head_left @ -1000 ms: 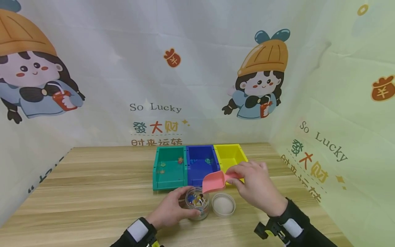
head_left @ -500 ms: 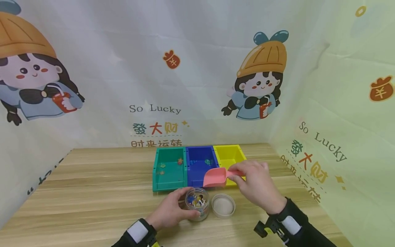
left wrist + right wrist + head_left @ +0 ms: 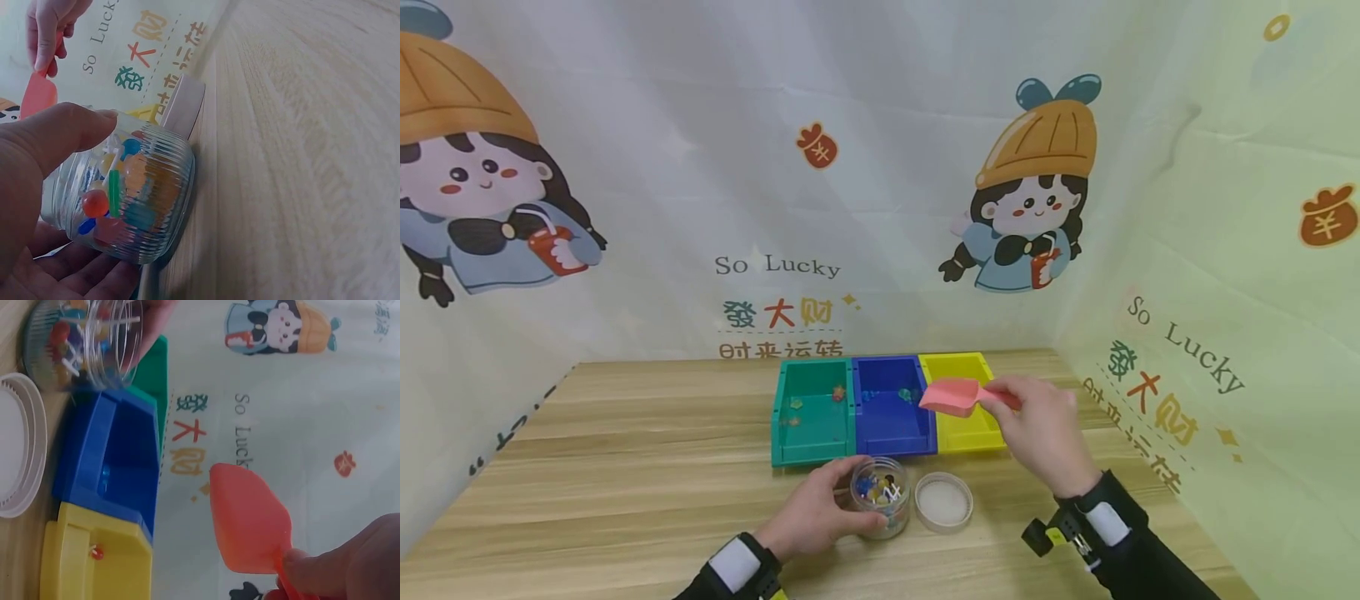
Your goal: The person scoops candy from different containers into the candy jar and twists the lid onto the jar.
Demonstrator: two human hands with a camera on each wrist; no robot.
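My left hand (image 3: 816,512) grips a clear jar (image 3: 895,525) standing on the table, thumb on one side and fingers round the other. Small mixed beads and charms (image 3: 128,175) show through its ribbed wall. My right hand (image 3: 1045,429) pinches the handle of a pink scoop (image 3: 951,398), which is held up over the blue bin (image 3: 895,440) and yellow bin (image 3: 972,437). No pieces show on the scoop (image 3: 250,522) in the right wrist view. One small red piece (image 3: 96,552) lies in the yellow bin.
Left of the blue bin, joined in the same row, is a green bin (image 3: 816,450) with several small pieces. A few bluish pieces (image 3: 906,394) lie in the blue bin. The white round lid (image 3: 943,502) rests right of the jar. A printed curtain (image 3: 880,208) hangs behind.
My right hand has lifted the scoop from beside the jar's mouth, up and to the right, over the blue and yellow bins. My left hand and the jar have stayed in place.
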